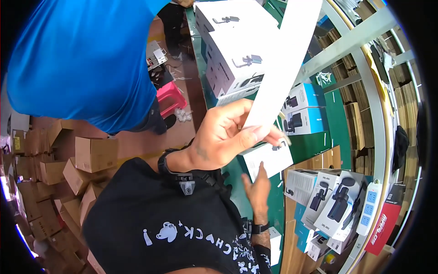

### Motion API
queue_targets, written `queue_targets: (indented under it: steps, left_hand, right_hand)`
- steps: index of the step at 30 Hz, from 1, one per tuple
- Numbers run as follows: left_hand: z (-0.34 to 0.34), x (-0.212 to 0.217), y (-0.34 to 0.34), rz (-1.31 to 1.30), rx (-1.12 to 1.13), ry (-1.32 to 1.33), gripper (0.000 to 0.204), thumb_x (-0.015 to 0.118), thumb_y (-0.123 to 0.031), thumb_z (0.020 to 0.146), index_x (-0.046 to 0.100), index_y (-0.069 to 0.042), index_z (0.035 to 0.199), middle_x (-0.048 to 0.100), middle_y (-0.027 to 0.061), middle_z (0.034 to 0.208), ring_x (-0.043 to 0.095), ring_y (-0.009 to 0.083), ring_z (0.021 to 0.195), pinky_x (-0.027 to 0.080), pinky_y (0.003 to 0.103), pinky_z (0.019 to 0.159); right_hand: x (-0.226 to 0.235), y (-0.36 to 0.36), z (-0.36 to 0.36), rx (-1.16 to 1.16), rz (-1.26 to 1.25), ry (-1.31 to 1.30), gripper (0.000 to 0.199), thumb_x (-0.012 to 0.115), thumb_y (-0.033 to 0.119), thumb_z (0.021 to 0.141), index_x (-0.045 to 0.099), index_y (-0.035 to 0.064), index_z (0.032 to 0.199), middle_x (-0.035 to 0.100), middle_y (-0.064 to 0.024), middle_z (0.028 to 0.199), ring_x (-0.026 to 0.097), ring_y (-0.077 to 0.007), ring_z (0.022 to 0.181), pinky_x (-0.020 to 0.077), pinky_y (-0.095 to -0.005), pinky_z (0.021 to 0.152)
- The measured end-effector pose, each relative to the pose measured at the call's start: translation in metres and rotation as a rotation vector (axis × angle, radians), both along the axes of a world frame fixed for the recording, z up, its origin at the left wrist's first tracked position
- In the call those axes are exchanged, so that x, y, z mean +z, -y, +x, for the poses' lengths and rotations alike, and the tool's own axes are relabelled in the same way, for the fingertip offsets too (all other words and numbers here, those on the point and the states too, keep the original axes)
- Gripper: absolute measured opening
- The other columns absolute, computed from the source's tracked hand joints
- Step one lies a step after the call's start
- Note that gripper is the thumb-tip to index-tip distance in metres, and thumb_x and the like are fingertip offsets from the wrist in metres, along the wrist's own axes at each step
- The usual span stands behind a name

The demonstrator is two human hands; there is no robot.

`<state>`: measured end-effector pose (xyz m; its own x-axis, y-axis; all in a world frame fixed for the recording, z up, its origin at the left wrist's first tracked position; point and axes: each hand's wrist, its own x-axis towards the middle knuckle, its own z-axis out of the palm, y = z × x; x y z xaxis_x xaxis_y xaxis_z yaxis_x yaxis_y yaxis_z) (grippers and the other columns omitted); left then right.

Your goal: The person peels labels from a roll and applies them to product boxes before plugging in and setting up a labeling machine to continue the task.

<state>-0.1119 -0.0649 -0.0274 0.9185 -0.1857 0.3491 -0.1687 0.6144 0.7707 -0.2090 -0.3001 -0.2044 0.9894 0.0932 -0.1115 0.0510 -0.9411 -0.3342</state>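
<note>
Two hands in view, both the wearer's. Left hand [219, 137] raised high toward the camera, thumb and fingers pinching the lower end of a long white paper strip [285, 59]; the strip rises stiffly up and to the right, so the grip reads as a hold-at-one-end, probably to keep it off the goods below. Right hand [258, 187] lower, fingers together and extended, fingertips touching the edge of a flat white box [269, 157] lying on the green desk [337, 114]; it grips nothing, more a steadying touch. A black band on each wrist.

Count of goods, as far as the view allows:
- Large white cartons [232, 45] printed with a handle-shaped device: two stacked at the far end of the desk, a third edge possibly under them.
- Blue-and-white boxes [303, 112] with a dark device pictured: two, one above the other, just right of the strip.
- White boxes [331, 201] showing a black device, lying tilted against each other on a wooden board at the near right: three clear, more small ones below, number uncertain.
- One white power strip [369, 205] with blue sockets, beside them.

Another person in a blue shirt [82, 59] stands close on the left. Brown cardboard cartons [93, 153] are piled on the floor, too many to count; a pink stool [171, 93] is behind.
</note>
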Motion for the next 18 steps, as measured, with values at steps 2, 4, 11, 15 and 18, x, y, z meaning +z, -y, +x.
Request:
queue_targets:
  steps: [2,4,11,15,18]
  left_hand:
    - [0.001,0.008,-0.006,-0.018,0.016,0.041,0.025,0.051,-0.01,0.096,0.056,0.011,0.11,0.067,0.0182,0.101,0.066,0.0217,0.096,0.051,0.033,0.088]
    - [0.004,0.012,-0.014,0.139,-0.016,0.139,0.033,0.05,-0.008,0.095,0.047,0.014,0.12,0.064,0.0249,0.106,0.066,0.028,0.098,0.052,0.037,0.089]
    - [0.013,0.041,-0.026,0.212,0.035,0.195,0.018,0.053,-0.007,0.095,0.059,0.008,0.101,0.067,0.0126,0.088,0.067,0.0157,0.086,0.051,0.027,0.072]
    - [0.021,0.035,-0.033,0.415,0.193,0.351,0.009,0.053,-0.001,0.092,0.06,0.005,0.094,0.063,0.0144,0.075,0.069,0.0194,0.075,0.049,0.029,0.059]
    - [0.03,0.031,-0.038,0.495,0.233,0.445,0.007,0.057,-0.001,0.09,0.06,0.004,0.094,0.062,0.0178,0.073,0.068,0.0279,0.071,0.048,0.032,0.058]
  right_hand:
    - [0.079,-0.022,0.038,-0.035,0.273,0.356,0.058,0.075,0.013,0.078,0.05,-0.0055,0.127,0.058,-0.0259,0.116,0.059,-0.034,0.104,0.0462,-0.0382,0.09]
    - [0.161,-0.043,0.058,0.003,0.44,0.69,0.041,0.068,0.003,0.081,0.056,-0.0063,0.119,0.062,-0.0218,0.108,0.061,-0.0285,0.095,0.048,-0.0338,0.086]
    - [0.288,-0.094,0.118,0.634,0.154,1.064,0.036,0.076,-0.002,0.071,0.066,-0.0043,0.106,0.066,-0.018,0.1,0.064,-0.0298,0.09,0.0517,-0.0344,0.076]
    - [0.298,-0.097,0.127,0.791,0.055,0.9,0.04,0.078,-0.001,0.064,0.068,-0.0018,0.102,0.067,-0.0143,0.094,0.064,-0.0292,0.087,0.0521,-0.0342,0.073]
    - [0.298,-0.101,0.131,0.844,0.039,0.869,0.037,0.077,-0.002,0.064,0.068,-0.0024,0.099,0.067,-0.0136,0.091,0.064,-0.0285,0.083,0.0515,-0.0348,0.07]
